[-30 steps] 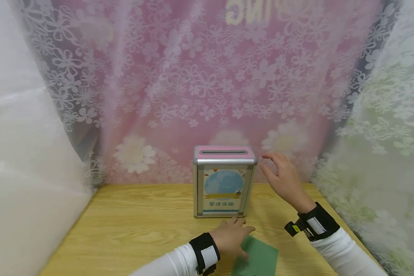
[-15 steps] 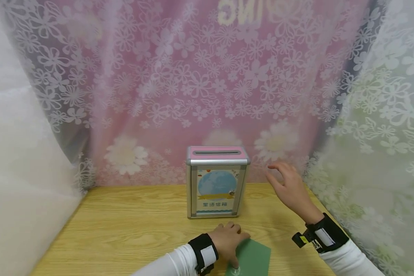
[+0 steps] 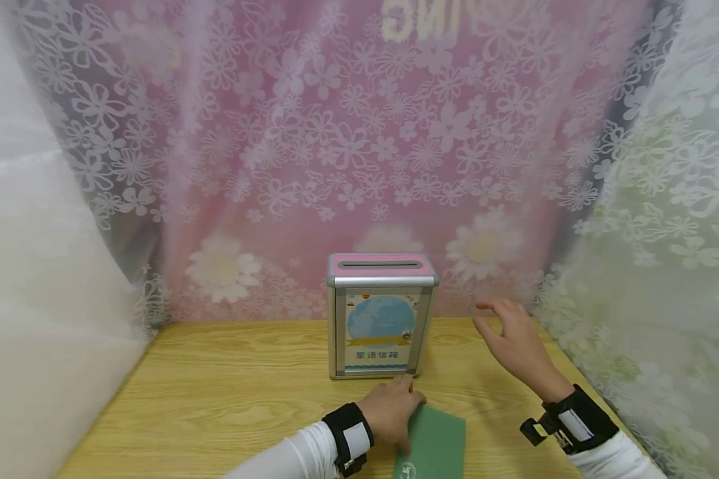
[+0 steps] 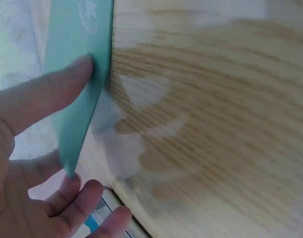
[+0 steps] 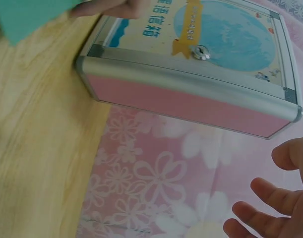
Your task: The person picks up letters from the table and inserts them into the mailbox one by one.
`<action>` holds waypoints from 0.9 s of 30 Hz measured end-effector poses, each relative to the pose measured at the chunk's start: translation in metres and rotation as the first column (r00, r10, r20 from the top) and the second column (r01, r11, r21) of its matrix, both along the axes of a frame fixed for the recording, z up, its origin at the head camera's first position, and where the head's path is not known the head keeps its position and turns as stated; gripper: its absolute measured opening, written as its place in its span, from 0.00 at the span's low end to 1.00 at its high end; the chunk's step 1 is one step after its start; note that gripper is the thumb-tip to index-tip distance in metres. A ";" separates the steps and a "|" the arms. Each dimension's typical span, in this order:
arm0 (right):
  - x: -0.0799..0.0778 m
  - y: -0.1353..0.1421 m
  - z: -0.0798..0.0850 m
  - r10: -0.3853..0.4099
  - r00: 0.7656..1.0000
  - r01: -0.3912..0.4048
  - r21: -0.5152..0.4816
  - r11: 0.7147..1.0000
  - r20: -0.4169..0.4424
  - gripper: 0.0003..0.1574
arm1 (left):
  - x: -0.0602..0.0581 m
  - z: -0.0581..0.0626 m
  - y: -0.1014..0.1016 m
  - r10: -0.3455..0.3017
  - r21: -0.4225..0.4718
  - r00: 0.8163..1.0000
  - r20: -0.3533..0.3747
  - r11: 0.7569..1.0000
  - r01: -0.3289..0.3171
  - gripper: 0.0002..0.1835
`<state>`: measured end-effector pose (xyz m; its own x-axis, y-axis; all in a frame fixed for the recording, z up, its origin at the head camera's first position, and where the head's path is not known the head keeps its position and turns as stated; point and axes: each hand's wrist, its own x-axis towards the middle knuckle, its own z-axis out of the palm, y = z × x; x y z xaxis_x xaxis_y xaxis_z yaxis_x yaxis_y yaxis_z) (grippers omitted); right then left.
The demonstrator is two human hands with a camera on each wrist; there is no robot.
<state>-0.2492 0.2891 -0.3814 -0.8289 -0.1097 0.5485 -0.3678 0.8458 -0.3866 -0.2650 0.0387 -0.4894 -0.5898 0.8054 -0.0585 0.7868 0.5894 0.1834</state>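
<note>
A flat green card (image 3: 437, 439) with a small white emblem is at the table's near side. My left hand (image 3: 389, 409) pinches it at its left edge; in the left wrist view the thumb (image 4: 67, 84) lies over its face and an index finger passes behind it, while the other fingers reach past its pointed corner. Just beyond stands an upright letter box (image 3: 381, 322), silver-framed, with a pink top, a slot (image 3: 380, 265) and a lock on its picture front. My right hand (image 3: 515, 342) is held to the right of the box, fingers loosely bent, holding nothing.
The box stands on a wood-grain table (image 3: 234, 379). Behind it hangs a pink flowered curtain (image 3: 347, 166). A white sheet (image 3: 54, 286) encloses the left side, a pale flowered sheet (image 3: 665, 299) the right.
My left hand has drawn back a little at the card, its thumb and fingers now gripping the edge. My right hand has moved right and nearer, away from the letter box.
</note>
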 end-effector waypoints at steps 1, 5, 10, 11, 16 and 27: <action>0.000 0.001 -0.002 0.001 1.000 -0.001 0.005 1.000 0.006 0.20 | -0.001 0.000 -0.001 0.005 0.021 1.000 0.008 1.000 -0.005 0.42; -0.002 0.001 -0.010 0.017 1.000 -0.018 0.026 1.000 0.024 0.20 | -0.002 0.001 -0.008 0.032 0.101 0.997 0.069 0.994 -0.039 0.36; -0.002 -0.002 -0.019 0.058 0.993 -0.063 0.046 0.997 0.099 0.21 | -0.003 0.006 -0.016 0.039 0.207 0.985 0.168 0.976 -0.074 0.30; -0.001 -0.003 -0.021 0.080 0.990 -0.087 0.054 0.995 0.118 0.21 | -0.003 0.008 -0.017 0.036 0.231 0.981 0.190 0.970 -0.080 0.29; 0.007 -0.011 -0.028 0.248 0.927 -0.263 0.018 0.965 0.280 0.21 | -0.007 0.020 -0.024 0.022 0.348 0.959 0.283 0.929 -0.123 0.26; 0.014 -0.028 -0.030 0.428 0.777 -0.452 -0.063 0.890 0.461 0.23 | -0.002 0.051 -0.036 -0.054 0.556 0.917 0.395 0.808 -0.193 0.24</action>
<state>-0.2351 0.2613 -0.4115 -0.8347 -0.5396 0.1097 -0.4989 0.6569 -0.5653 -0.2674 0.0030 -0.4383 -0.6755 0.7169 0.1724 0.5439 0.3266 0.7729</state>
